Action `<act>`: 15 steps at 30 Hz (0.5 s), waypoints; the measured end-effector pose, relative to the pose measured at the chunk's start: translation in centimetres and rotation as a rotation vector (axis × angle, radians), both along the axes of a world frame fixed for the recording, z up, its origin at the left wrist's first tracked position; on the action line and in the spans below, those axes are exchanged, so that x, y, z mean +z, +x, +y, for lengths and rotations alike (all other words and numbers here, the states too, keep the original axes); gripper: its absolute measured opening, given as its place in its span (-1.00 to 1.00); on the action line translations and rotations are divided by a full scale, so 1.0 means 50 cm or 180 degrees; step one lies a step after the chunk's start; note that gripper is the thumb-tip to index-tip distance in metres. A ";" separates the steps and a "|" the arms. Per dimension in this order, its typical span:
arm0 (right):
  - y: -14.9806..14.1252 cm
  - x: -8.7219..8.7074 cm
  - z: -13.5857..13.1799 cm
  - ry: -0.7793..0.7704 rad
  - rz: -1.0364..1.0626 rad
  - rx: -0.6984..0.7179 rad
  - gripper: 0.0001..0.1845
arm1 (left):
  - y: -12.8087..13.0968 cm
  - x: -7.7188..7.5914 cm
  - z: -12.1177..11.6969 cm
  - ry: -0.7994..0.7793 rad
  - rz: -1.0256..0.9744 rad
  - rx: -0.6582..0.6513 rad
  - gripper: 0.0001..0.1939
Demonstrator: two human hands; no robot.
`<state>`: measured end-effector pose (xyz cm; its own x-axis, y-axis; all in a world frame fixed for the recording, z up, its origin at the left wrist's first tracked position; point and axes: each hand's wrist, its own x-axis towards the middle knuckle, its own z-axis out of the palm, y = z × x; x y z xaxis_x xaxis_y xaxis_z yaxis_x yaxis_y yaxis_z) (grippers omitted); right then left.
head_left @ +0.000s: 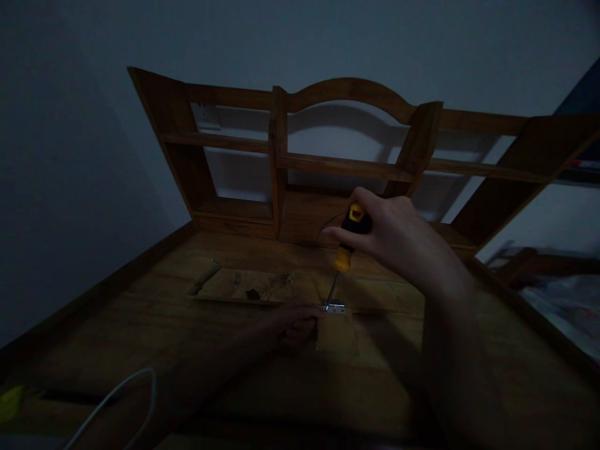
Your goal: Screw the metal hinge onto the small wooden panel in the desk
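My right hand [389, 234] is wrapped round a screwdriver [347, 247] with a black and yellow handle. Its metal shaft slants down to a small metal hinge [334, 306] on a little wooden block [336, 334]. My left hand [297, 322] rests on the wooden desk [154, 312] just left of the hinge, fingers curled against the block's edge. A flat wooden board [255, 286] lies behind the left hand. The scene is dim.
A wooden shelf unit [344, 165] with an arched top stands at the desk's back against a pale wall. A white cable [117, 397] curls at the near left beside something yellow [9, 403]. A blurred chair or furniture [539, 265] shows at the right.
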<state>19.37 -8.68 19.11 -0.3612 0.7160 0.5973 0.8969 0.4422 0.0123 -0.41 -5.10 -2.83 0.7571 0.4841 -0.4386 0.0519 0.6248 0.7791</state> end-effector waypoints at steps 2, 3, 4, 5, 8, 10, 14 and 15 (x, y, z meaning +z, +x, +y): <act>-0.004 -0.002 0.004 0.0047 -0.0040 -0.0010 -0.60 | 0.000 -0.004 0.002 -0.0022 0.0020 -0.0029 -0.68; -0.005 -0.002 0.006 0.0059 -0.0065 -0.0002 -0.61 | 0.000 -0.006 0.004 -0.0039 0.0025 -0.0063 -0.67; -0.007 -0.001 0.006 0.0066 -0.0087 0.0007 -0.61 | 0.000 -0.008 0.006 -0.0040 0.0005 -0.0064 -0.66; -0.008 -0.001 0.006 0.0074 -0.0104 0.0015 -0.61 | 0.000 -0.011 0.008 -0.0045 -0.0023 -0.0077 -0.65; -0.014 -0.001 0.004 0.0092 -0.0128 0.0026 -0.61 | 0.000 -0.019 0.012 -0.0078 -0.0112 -0.0151 -0.64; -0.018 -0.002 0.002 0.0107 -0.0152 0.0024 -0.63 | 0.000 -0.026 0.014 -0.0085 -0.0151 -0.0173 -0.63; -0.027 -0.003 -0.004 0.0163 -0.0252 -0.0094 -0.62 | 0.000 -0.038 0.018 -0.0063 -0.0215 -0.0159 -0.62; -0.028 -0.002 -0.007 0.0158 -0.0262 -0.0116 -0.62 | 0.000 -0.040 0.019 -0.0052 -0.0240 -0.0173 -0.63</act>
<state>17.96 -9.01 18.99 -0.3848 0.6999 0.6018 0.9074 0.4062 0.1078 -0.43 -4.15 -4.83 0.8132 0.4347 -0.3869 0.0276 0.6352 0.7718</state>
